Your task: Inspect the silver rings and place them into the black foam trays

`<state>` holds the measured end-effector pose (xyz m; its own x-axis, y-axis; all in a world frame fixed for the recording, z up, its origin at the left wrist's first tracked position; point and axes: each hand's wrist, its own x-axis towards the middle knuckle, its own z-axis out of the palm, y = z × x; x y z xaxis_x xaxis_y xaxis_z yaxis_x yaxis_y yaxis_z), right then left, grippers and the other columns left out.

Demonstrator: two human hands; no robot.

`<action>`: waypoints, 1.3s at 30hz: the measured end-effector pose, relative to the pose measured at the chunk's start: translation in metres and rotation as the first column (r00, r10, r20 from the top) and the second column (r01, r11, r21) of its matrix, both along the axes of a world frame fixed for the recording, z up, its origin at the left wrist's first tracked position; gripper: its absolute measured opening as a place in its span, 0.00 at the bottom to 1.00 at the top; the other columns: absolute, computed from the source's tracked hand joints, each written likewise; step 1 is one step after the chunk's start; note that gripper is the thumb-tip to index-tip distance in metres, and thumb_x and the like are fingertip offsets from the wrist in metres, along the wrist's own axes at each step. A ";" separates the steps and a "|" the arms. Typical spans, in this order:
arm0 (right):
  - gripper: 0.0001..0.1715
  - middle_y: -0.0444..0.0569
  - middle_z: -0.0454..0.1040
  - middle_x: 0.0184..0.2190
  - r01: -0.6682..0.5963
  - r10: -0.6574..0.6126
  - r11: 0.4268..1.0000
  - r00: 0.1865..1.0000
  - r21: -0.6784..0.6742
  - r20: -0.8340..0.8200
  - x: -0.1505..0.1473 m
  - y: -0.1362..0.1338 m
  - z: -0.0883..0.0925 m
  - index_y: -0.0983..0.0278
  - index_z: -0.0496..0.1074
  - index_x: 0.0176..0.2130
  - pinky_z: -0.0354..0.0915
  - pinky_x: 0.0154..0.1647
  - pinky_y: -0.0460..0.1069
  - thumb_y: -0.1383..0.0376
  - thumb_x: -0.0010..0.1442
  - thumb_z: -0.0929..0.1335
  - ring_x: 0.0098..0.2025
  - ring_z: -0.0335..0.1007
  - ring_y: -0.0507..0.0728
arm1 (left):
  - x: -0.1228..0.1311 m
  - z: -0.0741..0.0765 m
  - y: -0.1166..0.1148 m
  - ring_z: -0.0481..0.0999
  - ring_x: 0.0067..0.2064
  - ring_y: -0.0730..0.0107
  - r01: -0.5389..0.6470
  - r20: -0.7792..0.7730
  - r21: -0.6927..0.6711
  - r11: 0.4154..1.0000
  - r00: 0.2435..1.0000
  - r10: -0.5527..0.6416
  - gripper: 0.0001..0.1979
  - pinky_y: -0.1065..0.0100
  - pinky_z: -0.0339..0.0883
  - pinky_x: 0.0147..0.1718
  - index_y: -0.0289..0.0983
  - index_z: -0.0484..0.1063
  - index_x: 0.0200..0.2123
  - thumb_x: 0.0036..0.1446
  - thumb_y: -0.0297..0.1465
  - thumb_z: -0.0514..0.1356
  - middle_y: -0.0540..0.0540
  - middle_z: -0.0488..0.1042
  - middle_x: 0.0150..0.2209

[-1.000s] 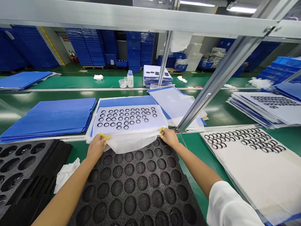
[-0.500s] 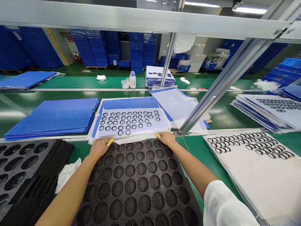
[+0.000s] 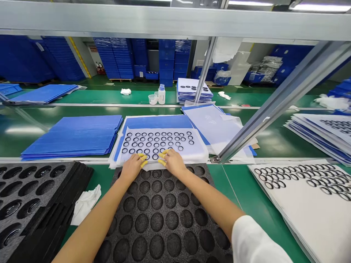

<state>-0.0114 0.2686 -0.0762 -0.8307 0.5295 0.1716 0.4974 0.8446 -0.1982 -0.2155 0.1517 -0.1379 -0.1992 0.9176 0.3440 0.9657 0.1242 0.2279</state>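
Both hands wear yellow finger cots and reach over the near edge of a white sheet [image 3: 189, 155] that carries rows of black-rimmed rings [image 3: 157, 139]. My left hand [image 3: 134, 168] has its thumb and fingertips apart, close beside a ring in the nearest row. To its right, my right hand [image 3: 174, 162] also has fingertips parted, next to other rings at that edge; whether either hand touches a ring I cannot tell. Below my wrists lies a black foam tray [image 3: 157, 221] with round pockets, its far edge against the sheet.
Left are a stack of foam trays [image 3: 55, 199], a white cloth [image 3: 86, 204] and blue sheets [image 3: 79, 135]. A slanted metal post [image 3: 263, 113] rises to the right. Beyond it, white sheets with rings [image 3: 309, 208] lie on the green bench. A metal rail [image 3: 164, 22] crosses overhead.
Both hands have moved inward from the sheet's near corners to the nearest rings and come closer together. The whole view has shifted, with things appearing further right.
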 end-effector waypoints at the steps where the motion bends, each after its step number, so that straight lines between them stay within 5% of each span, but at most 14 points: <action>1: 0.15 0.56 0.78 0.48 -0.028 0.028 0.999 1.000 0.017 0.004 -0.012 -0.004 -0.003 0.61 0.80 0.50 0.69 0.51 0.54 0.58 0.67 0.70 0.52 0.70 0.62 | 0.003 -0.001 0.003 0.78 0.49 0.61 -0.007 -0.005 0.002 1.000 1.000 0.007 0.13 0.54 0.76 0.48 0.38 0.74 0.51 0.67 0.36 0.61 0.42 0.76 0.52; 6: 0.12 0.56 0.77 0.43 -0.089 0.086 0.993 0.995 0.071 0.047 -0.024 -0.004 -0.016 0.63 0.82 0.42 0.65 0.46 0.52 0.64 0.70 0.68 0.50 0.68 0.61 | -0.009 0.001 -0.004 0.78 0.49 0.62 -0.165 -0.001 0.000 0.986 0.986 0.165 0.13 0.55 0.76 0.48 0.38 0.74 0.52 0.67 0.36 0.61 0.41 0.76 0.54; 10: 0.13 0.55 0.77 0.44 -0.141 0.135 0.987 0.988 0.078 0.080 -0.013 0.003 -0.021 0.62 0.81 0.47 0.64 0.46 0.51 0.60 0.70 0.68 0.47 0.68 0.59 | -0.039 0.014 -0.011 0.78 0.51 0.60 -0.373 0.008 -0.031 0.927 0.928 0.373 0.15 0.53 0.76 0.49 0.37 0.72 0.54 0.67 0.36 0.61 0.40 0.75 0.55; 14: 0.18 0.54 0.77 0.44 -0.144 0.136 0.986 0.986 0.081 0.091 -0.014 0.002 -0.023 0.62 0.78 0.54 0.65 0.45 0.51 0.58 0.68 0.69 0.47 0.70 0.59 | -0.058 0.024 -0.010 0.78 0.51 0.60 -0.441 -0.003 -0.107 0.891 0.896 0.444 0.16 0.53 0.76 0.49 0.38 0.72 0.54 0.67 0.37 0.61 0.41 0.75 0.55; 23: 0.13 0.54 0.76 0.41 -0.059 0.049 0.993 0.994 0.101 0.094 -0.015 -0.001 -0.028 0.63 0.79 0.49 0.62 0.43 0.50 0.63 0.72 0.66 0.47 0.70 0.59 | -0.055 0.029 -0.008 0.78 0.50 0.59 -0.401 0.045 -0.142 0.905 0.910 0.411 0.15 0.53 0.76 0.47 0.35 0.73 0.53 0.66 0.35 0.63 0.41 0.75 0.53; 31: 0.13 0.51 0.75 0.43 -0.072 0.060 0.992 0.992 0.108 0.113 -0.019 0.001 -0.030 0.65 0.76 0.46 0.66 0.45 0.50 0.58 0.70 0.68 0.47 0.72 0.57 | -0.039 0.026 -0.018 0.77 0.50 0.59 -0.400 0.366 0.047 0.915 0.860 0.357 0.11 0.53 0.74 0.48 0.34 0.74 0.48 0.66 0.33 0.62 0.41 0.75 0.52; 35: 0.09 0.49 0.75 0.45 -0.094 0.080 0.989 0.989 0.113 0.125 -0.024 -0.001 -0.030 0.66 0.74 0.48 0.69 0.47 0.53 0.65 0.70 0.67 0.46 0.72 0.57 | -0.006 0.006 -0.027 0.78 0.42 0.65 -0.379 0.613 0.102 0.920 0.752 0.242 0.12 0.59 0.76 0.42 0.35 0.74 0.48 0.67 0.37 0.61 0.44 0.76 0.47; 39: 0.10 0.53 0.75 0.45 -0.148 0.129 0.982 0.980 0.119 0.154 -0.019 -0.002 -0.027 0.64 0.76 0.48 0.67 0.46 0.51 0.66 0.71 0.65 0.49 0.70 0.58 | 0.035 -0.025 -0.035 0.77 0.33 0.71 -0.350 0.833 0.068 0.934 0.535 0.140 0.13 0.66 0.75 0.33 0.34 0.73 0.48 0.67 0.38 0.61 0.47 0.77 0.38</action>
